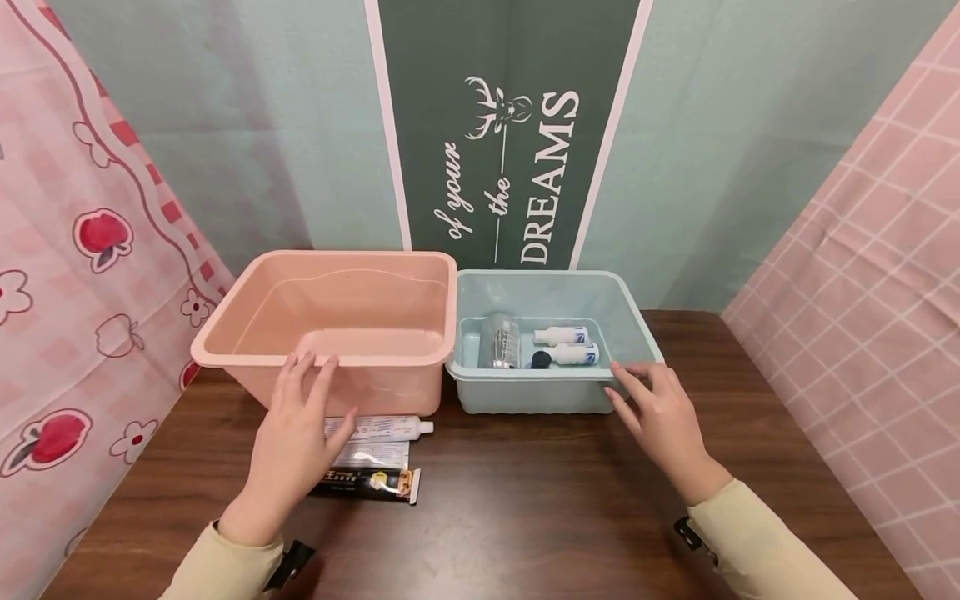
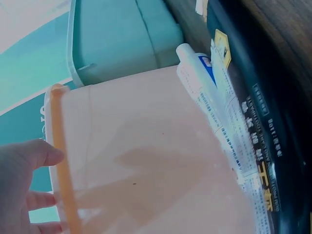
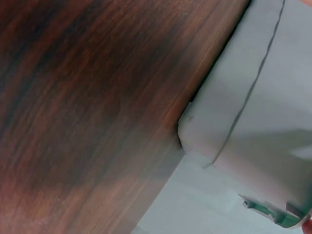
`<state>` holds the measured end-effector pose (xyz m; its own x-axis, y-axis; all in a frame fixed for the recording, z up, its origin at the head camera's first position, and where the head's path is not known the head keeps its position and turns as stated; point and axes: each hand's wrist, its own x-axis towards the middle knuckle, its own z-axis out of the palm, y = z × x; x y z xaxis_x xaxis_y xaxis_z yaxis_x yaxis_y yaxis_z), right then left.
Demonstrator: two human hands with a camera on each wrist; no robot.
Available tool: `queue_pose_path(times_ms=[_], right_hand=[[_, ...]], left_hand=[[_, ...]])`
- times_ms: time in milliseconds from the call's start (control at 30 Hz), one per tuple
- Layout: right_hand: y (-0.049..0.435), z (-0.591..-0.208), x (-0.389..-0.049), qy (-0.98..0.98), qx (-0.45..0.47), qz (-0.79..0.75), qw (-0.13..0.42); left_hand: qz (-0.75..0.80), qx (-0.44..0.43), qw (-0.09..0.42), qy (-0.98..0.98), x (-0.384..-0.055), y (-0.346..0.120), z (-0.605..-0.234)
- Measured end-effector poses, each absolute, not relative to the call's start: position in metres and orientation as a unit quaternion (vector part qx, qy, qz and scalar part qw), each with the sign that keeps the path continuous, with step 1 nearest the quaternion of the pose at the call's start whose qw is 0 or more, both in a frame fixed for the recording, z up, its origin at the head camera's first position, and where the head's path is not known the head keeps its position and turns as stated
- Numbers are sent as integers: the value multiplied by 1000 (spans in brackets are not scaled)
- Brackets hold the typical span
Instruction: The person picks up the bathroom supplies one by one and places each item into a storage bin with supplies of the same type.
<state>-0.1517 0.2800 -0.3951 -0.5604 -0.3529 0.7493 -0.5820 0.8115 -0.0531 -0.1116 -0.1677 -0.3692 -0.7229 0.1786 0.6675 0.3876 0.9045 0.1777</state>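
My left hand (image 1: 294, 429) reaches the front rim of a pink bin (image 1: 262, 360), its fingertips at the rim and its thumb lower, near the tubes. In the left wrist view, fingers (image 2: 46, 152) touch that rim. My right hand (image 1: 660, 412) rests its fingertips on the front right rim of a light blue bin (image 1: 536, 396). Inside the blue bin lie a clear bottle (image 1: 501, 340), two small white bottles (image 1: 562, 335) with blue labels, and a dark round cap (image 1: 540, 360). No items show inside the pink bin.
Before the pink bin lie a white tube (image 1: 390, 428), a silvery white packet (image 1: 378, 455) and a black tube (image 1: 375, 483) with gold print, partly behind my left hand. Both bins stand side by side on a dark wooden table (image 1: 525, 508), with patterned cloth (image 1: 862, 275) around it.
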Motion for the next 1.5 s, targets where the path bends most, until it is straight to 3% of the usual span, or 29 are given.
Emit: queue_pose_path(times_ms=[433,600,767,967,1500], right_hand=[[277,-398,-151,-849,273,168,420],[277,-396,-152,-855,274,173,405],[277,-394,-156,-851,269,182,412],[277,-397,-156,-845,276,190,417],[277,-404,-156,-838,278,191,428]], left_hand=[[-187,-200,335,-902,-103,-171,-369],[-187,-239,332,-893,-99,-173,-371],[-146,-286,259,-911,-98,-175,-379],[-82,-285,156,-942,-89,-176,-396],[-50,-270,83,-958,-84,-178,-417]])
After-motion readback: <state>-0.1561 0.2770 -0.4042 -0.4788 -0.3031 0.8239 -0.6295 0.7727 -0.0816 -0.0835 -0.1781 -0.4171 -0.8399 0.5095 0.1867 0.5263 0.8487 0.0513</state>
